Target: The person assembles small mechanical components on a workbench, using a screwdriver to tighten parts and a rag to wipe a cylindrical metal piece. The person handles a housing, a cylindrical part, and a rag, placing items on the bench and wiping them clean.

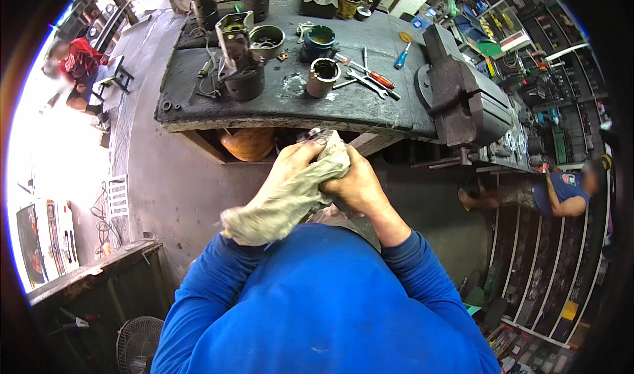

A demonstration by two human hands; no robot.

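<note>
A crumpled greyish-beige rag (284,199) is bunched between my hands, just in front of the workbench's near edge. My left hand (288,164) is closed on the rag, which drapes over its wrist. My right hand (360,182) has its fingers wrapped round the rag's other side. A small dark metal piece (313,135) shows at the top of the bundle; I cannot tell whether it is held. On the workbench (370,114) beyond stand a metal cylinder (323,83) and a dark blue pot (319,38). Beside them lie an open-ended wrench (367,83) and a red-handled screwdriver (382,79).
A large bench vise (465,100) stands at the bench's right, near a blue-handled screwdriver (401,58). Dark metal housings (243,80) crowd the left. Under the bench sits a rounded orange-brown container (247,144). One person (568,188) is at far right, another (78,64) at far left.
</note>
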